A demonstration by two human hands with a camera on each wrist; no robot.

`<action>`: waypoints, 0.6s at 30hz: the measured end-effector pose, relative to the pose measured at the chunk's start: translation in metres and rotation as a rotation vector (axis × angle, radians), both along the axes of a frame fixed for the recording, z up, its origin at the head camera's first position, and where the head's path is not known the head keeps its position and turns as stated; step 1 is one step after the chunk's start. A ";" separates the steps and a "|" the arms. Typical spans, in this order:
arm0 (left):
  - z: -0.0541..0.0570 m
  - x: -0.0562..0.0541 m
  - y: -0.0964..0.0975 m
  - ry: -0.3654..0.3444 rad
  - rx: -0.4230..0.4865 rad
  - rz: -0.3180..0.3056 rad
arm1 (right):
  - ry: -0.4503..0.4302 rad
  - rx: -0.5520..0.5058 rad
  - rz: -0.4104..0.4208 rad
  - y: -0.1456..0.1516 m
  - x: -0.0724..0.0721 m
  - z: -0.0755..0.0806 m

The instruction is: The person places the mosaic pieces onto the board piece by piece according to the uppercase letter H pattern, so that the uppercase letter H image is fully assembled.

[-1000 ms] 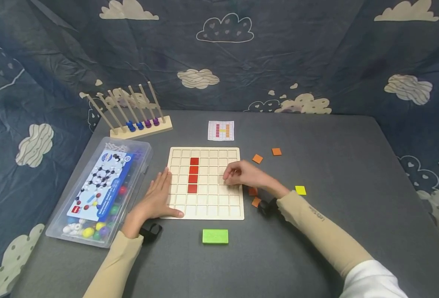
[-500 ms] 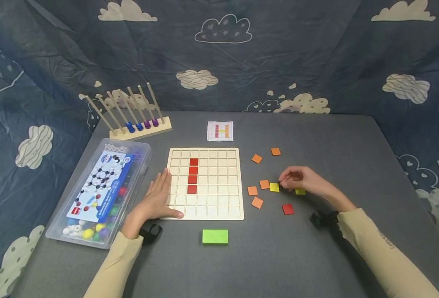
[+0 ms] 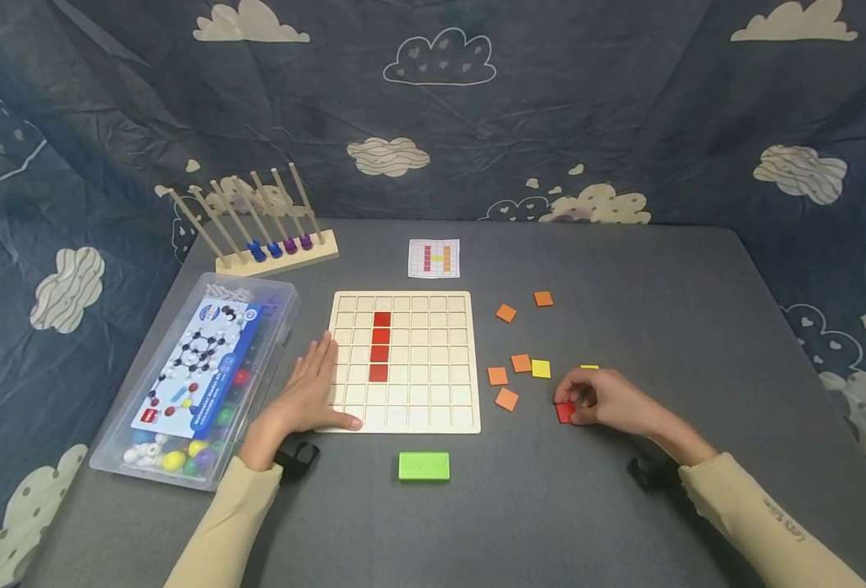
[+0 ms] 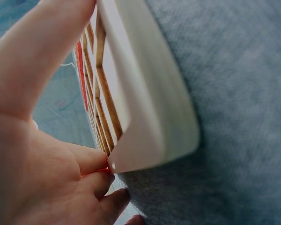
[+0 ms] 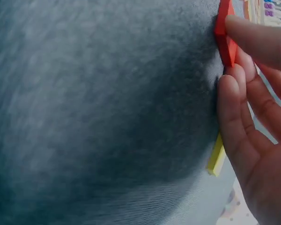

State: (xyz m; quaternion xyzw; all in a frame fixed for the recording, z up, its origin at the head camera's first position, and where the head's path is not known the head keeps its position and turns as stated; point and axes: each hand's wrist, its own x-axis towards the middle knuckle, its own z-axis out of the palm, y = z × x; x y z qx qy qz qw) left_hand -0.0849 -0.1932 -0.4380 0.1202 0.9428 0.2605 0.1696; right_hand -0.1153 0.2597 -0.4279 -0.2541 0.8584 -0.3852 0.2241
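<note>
- The right hand [image 3: 615,402] pinches a small red tile [image 3: 563,413] between its thumb and fingers.
- The red tile is flat, square and bright red all over. The right wrist view shows its thick, straight sides and sharp corners.
- It is at the right of the board, low down and well apart from it. I can't tell if it touches the gray surface [image 3: 521,514].
- The left hand [image 3: 306,394] is spread. Its fingers lie along the left side of the wooden board [image 3: 433,418], and its thumb is at the bottom edge.
- The board is pale, flat and square, with lines that make little boxes. Its corner looks round in the left wrist view.
- Four red squares [image 3: 379,336] sit in the board in one straight line, going up and down.
- Five orange tiles [image 3: 507,399] lie between the board and the right hand or farther back.
- One yellow tile [image 3: 541,369] touches or nearly touches an orange one. Another yellow piece [image 3: 589,367] is partly hidden behind the right hand.
</note>
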 end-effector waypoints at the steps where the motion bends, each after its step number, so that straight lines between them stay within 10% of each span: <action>1: 0.000 0.000 0.000 0.001 0.001 0.001 | 0.024 0.020 -0.003 -0.002 0.001 0.000; 11: 0.002 0.000 0.000 -0.003 0.000 -0.002 | -0.137 -0.083 0.015 -0.025 -0.016 0.006; 18: 0.001 -0.001 -0.001 0.005 0.003 -0.002 | -0.222 -0.207 0.046 -0.099 -0.036 0.008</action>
